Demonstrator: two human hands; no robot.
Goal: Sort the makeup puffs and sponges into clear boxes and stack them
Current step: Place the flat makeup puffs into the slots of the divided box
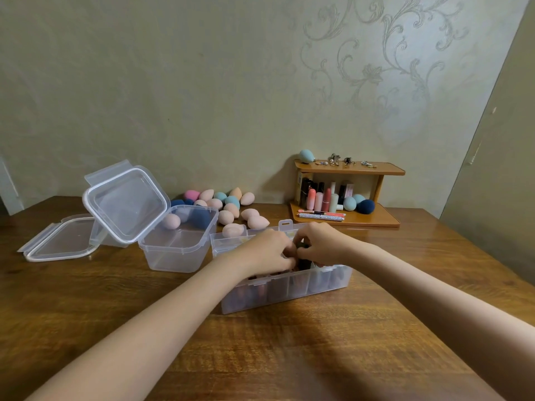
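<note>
Both hands are over the divided clear box (pixel 285 287) at the front of the worktop (pixel 289 357). Left hand (pixel 267 251) and right hand (pixel 317 241) have fingers curled together on a small dark item (pixel 304 263) in a middle compartment; whether it is a puff or sponge cannot be told.

Loose sponges (pixel 231 209) — peach, teal, pink, navy — lie heaped near the wall behind the boxes. The open tub (pixel 176 250) holds one peach sponge and one navy; its lid (pixel 127 205) leans on the tub's rim, and a second lid (pixel 60 238) lies flat to the left.

Handling, as judged: sponges are light, soft and compressible, not fragile — pinch around the fat middle and press gently into the compartments. The boxes are thin, light plastic and probably slide easily; steady by the side walls when stacking.
</note>
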